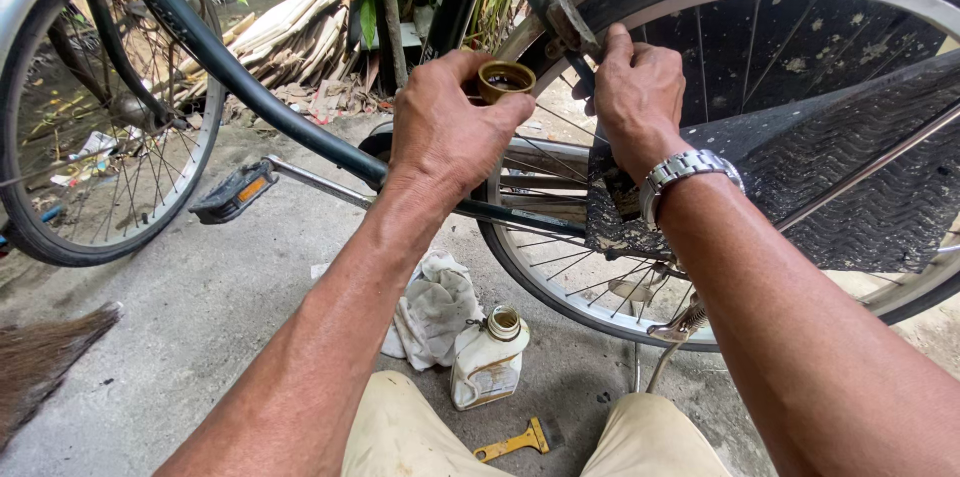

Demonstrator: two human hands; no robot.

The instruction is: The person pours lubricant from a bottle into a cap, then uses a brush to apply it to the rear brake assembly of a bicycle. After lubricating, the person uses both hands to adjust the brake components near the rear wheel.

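Two wheels: we see the rear wheel point(800, 87) of a dark bicycle close to us at the right, and the front wheel point(95, 127) further at the left.
Frame: a dark tube point(250, 87) goes down between the wheels, with a pedal point(235, 192) just below it.
Ground: grey concrete point(180, 317), with a broom head point(45, 362) at the left edge.
Rag: a white cloth point(435, 307) lies under the wheel, touching a small open plastic bottle point(488, 362).
Scraper: a yellow handled tool point(512, 442) lies between our knees.
Left hand point(445, 127): we hold it closed around a small brass-coloured cap point(505, 80), which is raised near the rear brake.
Right hand point(635, 87): the fingers press at the brake part point(568, 22) on the rim; we cannot tell if they grip anything. A metal watch point(685, 172) is on this wrist.
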